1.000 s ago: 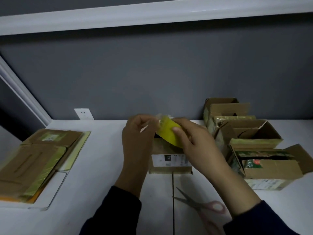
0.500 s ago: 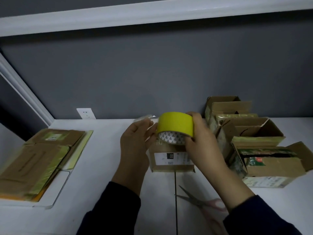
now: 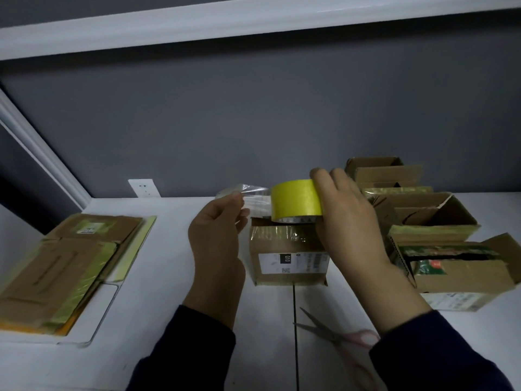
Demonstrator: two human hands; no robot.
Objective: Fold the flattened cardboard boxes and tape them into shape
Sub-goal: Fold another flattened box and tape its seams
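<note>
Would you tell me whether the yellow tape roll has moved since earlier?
Yes. The tape roll in the right hand has shifted slightly right and up, away from the wall socket; the left hand pinches its pulled-out strip.

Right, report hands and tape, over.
Right hand grips yellow tape roll. Left hand pinches its clear free end. Box on table between hands. Nothing blocking.

We've got a white desk (image 3: 169,263) pushed up against a dark grey wall (image 3: 253,122), with a white wall socket (image 3: 144,188) right where the two meet. White trim (image 3: 225,26) runs across the top. Scissors (image 3: 332,331) with pale pink handles lie slightly open near the front, blade tips reaching a dark seam (image 3: 295,356) in the desk.
</note>
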